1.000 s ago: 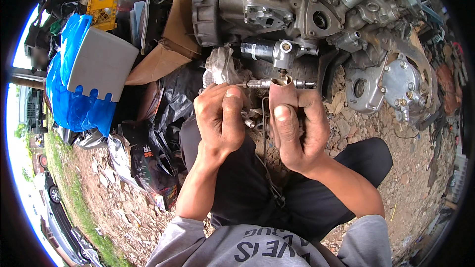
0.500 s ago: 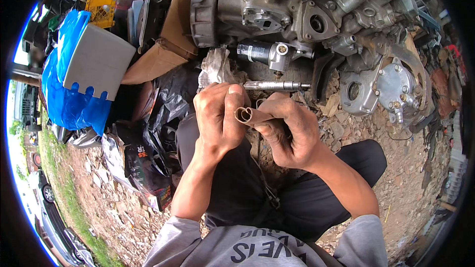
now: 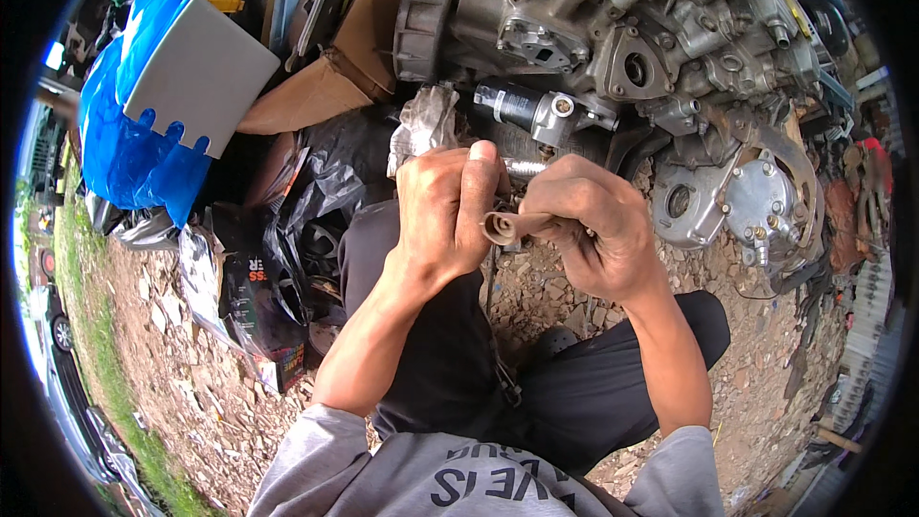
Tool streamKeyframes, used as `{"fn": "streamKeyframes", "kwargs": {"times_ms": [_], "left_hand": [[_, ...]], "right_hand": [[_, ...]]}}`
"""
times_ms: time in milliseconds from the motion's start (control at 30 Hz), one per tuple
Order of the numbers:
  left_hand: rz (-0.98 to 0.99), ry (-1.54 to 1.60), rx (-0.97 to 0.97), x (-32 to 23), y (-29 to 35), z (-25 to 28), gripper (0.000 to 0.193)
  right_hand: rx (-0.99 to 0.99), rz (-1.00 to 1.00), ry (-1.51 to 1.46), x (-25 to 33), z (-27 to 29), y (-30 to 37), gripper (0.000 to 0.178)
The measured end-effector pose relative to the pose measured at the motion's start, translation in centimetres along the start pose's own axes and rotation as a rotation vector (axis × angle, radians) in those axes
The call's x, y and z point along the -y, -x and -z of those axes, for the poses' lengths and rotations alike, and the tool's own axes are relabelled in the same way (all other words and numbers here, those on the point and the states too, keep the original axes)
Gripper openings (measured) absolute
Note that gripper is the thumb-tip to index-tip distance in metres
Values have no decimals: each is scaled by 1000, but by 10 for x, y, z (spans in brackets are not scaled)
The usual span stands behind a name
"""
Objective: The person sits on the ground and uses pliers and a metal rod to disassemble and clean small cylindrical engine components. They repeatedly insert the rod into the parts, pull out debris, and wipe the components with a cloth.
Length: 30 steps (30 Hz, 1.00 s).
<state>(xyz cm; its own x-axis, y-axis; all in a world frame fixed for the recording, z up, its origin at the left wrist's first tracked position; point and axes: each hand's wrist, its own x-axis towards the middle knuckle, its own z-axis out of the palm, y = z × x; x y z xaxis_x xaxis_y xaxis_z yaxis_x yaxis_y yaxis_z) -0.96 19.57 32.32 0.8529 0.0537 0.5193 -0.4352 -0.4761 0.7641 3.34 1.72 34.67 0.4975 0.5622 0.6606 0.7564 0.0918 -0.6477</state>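
My left hand is closed in a fist, thumb on top, around the near end of a ridged metal shaft. The shaft's far part is hidden behind my right hand. Between its thumb and fingers, my right hand pinches a rolled brown strip that looks like worn sandpaper. The roll's curled end points at my left fist, close to it. Just beyond my left knuckles shows a crumpled greyish wrapper or cloth; whether my hand touches it cannot be made out.
A large metal engine block stands ahead, with a black-and-silver cylindrical fitting below it. At right lies a round metal housing. Cardboard, a blue plastic bag and black plastic crowd the left. Stony ground surrounds my legs.
My right hand has moved slightly right and its roll has tilted, showing a tighter end. The shaft's tip has gone behind that hand. The whole view has shifted a little.
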Motion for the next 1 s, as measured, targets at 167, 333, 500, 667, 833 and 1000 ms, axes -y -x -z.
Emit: {"fn": "streamKeyframes", "kwargs": {"times_ms": [167, 333, 500, 667, 833, 1000], "left_hand": [[-34, -46, 10, 2, 0, 2, 41], [-94, -25, 20, 3, -1, 1, 43], [-167, -53, 10, 9, 1, 1, 33], [-322, -156, -38, 11, 3, -2, 21], [-58, -127, 108, 6, 1, 6, 19], [-217, -212, -100, 2, -1, 1, 34]], "right_hand": [[27, 78, 144, -1, 2, -2, 25], [67, 123, 258, -1, 7, -2, 28], [87, 144, 301, 2, 9, -2, 30], [40, 162, 322, -8, 7, 3, 31], [46, 173, 316, 1, 3, -5, 27], [-35, 96, 390, -19, 25, 13, 22]]}}
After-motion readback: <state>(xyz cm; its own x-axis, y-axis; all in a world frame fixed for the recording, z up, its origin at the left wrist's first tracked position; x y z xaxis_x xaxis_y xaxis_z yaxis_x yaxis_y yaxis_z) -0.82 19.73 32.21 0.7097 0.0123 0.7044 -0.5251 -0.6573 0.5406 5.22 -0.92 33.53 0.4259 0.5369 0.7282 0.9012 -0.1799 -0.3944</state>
